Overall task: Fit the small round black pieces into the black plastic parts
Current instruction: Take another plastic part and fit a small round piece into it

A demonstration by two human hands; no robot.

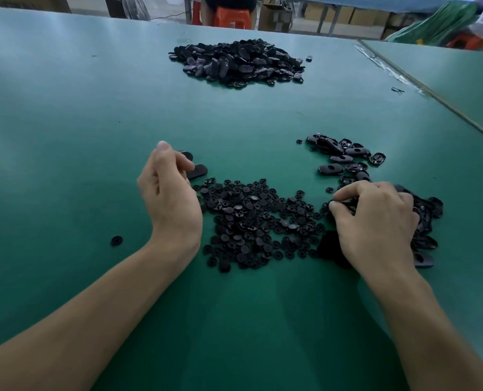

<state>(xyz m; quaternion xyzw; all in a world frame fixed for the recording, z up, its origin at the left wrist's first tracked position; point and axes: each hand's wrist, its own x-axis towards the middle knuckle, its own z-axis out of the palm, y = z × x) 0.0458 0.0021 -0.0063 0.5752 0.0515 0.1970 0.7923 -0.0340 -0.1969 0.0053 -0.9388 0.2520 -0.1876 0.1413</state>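
While your right hand (375, 221) pinches a plastic part (349, 202) from the heap (427, 213) near the desk's (65, 136) right edge and your left hand (170, 198) hangs loosely curled, apparently empty, seat one round piece (254, 197) from the centre pile squarely.

My green desk (65, 108) carries a far heap of black plastic parts (239, 62), a near spread of small round black pieces (257, 224), and loose parts (344, 156) at right.

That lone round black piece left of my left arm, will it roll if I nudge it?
The lone piece lies flat on the green table, so it would probably slide rather than roll. It looks small and thin, so likely light and fiddly to pinch. It appears moulded plastic, probably stiff.
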